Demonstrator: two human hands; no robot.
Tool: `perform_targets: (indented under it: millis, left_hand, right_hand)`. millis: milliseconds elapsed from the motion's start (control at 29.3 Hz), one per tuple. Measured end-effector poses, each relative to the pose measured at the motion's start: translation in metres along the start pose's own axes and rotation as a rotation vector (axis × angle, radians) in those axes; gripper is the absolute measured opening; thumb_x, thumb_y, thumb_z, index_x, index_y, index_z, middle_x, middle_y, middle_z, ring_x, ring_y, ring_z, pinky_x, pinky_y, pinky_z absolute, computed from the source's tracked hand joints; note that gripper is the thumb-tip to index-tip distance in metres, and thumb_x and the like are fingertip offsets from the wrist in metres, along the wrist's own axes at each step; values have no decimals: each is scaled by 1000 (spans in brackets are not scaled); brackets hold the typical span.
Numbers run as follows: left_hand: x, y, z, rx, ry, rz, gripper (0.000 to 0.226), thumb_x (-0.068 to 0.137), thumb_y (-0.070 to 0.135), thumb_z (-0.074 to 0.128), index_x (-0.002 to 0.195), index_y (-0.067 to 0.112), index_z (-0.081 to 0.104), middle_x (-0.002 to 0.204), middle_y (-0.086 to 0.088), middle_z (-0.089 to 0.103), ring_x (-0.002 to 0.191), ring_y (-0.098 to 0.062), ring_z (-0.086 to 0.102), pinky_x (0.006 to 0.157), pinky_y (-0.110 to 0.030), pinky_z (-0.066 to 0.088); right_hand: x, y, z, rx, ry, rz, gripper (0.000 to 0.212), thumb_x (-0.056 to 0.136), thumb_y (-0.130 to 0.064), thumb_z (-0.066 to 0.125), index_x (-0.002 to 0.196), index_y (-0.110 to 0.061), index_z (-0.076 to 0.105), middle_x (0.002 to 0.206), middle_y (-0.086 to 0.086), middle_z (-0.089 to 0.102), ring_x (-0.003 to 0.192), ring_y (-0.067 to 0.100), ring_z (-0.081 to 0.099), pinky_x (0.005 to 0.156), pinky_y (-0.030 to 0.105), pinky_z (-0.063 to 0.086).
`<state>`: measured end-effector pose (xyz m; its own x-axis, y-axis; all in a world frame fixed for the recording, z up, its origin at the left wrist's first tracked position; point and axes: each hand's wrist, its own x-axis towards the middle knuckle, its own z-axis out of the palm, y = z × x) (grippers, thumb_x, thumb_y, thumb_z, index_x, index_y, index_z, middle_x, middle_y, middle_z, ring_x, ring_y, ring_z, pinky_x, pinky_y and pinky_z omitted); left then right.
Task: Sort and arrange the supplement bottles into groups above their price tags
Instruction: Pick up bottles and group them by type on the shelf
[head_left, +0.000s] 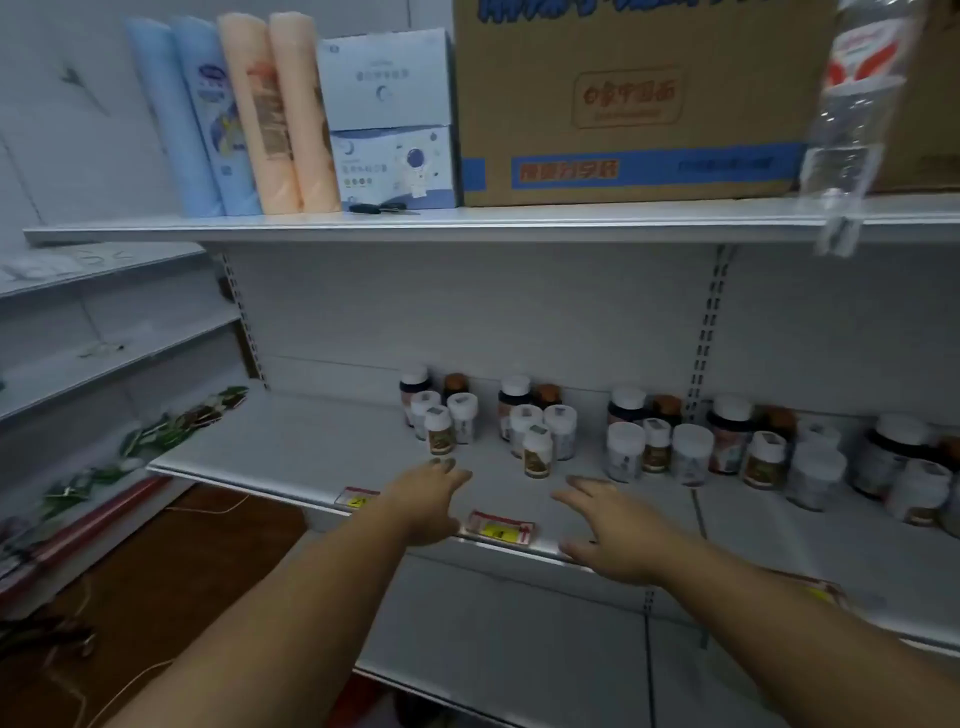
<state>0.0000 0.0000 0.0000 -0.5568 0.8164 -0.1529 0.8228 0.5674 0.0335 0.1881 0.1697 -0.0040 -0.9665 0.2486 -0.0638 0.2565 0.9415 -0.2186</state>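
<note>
Supplement bottles with white or brown caps stand in clusters on the white middle shelf (311, 447): one cluster at the left (440, 410), one beside it (537, 423), a third (655, 439), and more at the far right (810, 462). Red and yellow price tags (500, 528) (357, 499) sit on the shelf's front edge. My left hand (428, 501) reaches over the edge, fingers apart, just short of the left cluster. My right hand (618, 530) hovers over the shelf front with fingers spread, below the second cluster. Both hands hold nothing.
The upper shelf (467, 221) carries blue and orange rolls (228, 114), white boxes (387, 119), a large cardboard carton (634, 104) and a clear plastic bottle (852, 119) hanging over its edge. Side shelves with green packets (171, 426) are at the left. Brown floor lies below.
</note>
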Motion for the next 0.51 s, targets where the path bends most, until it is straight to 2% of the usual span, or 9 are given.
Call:
perform_targets:
  millis: [102, 171, 239, 341, 409, 512]
  left_hand:
    - [19, -29, -7, -183, 125, -86, 60, 81, 16, 58, 138, 22, 40, 144, -11, 43, 128, -30, 44, 104, -38, 39]
    - [37, -53, -15, -382, 257, -136, 45, 81, 10, 57, 126, 17, 55, 131, -13, 56, 116, -31, 54, 93, -29, 42]
    - [59, -75, -22, -474, 325, -164, 35, 83, 11, 56, 117, 15, 61, 125, -13, 61, 109, -31, 58, 88, -26, 42]
    - [96, -101, -29, -344, 245, -81, 22, 85, 21, 51, 103, 12, 61, 114, -14, 63, 101, -34, 59, 84, -37, 48]
    - [118, -114, -28, -297, 252, 3, 17, 85, 26, 52, 91, 10, 54, 106, -13, 61, 98, -33, 58, 79, -39, 50]
    - [146, -127, -21, -252, 320, 63, 28, 84, 38, 55, 98, 13, 55, 106, -8, 53, 98, -27, 54, 74, -35, 47]
  right_hand:
    - [25, -13, 5, 43, 32, -12, 64, 85, -52, 47, 142, -31, 26, 153, -1, 29, 136, 20, 31, 108, 34, 31]
    - [45, -23, 12, 61, 17, -6, 63, 84, -52, 48, 141, -33, 28, 149, -2, 36, 133, 19, 36, 106, 32, 33]
    - [68, -32, 19, 69, 19, -2, 61, 85, -51, 48, 140, -32, 31, 148, -3, 39, 131, 18, 38, 105, 29, 33]
    - [104, -42, 27, 100, -11, 28, 60, 85, -49, 48, 140, -32, 32, 148, -4, 38, 131, 16, 39, 106, 27, 33]
    - [129, -49, 34, 182, -35, 101, 58, 86, -50, 48, 139, -34, 33, 144, -5, 43, 126, 14, 44, 101, 24, 36]
    - [166, -61, 45, 386, 24, 273, 49, 85, -54, 48, 130, -36, 40, 126, -8, 54, 105, 10, 54, 86, 22, 43]
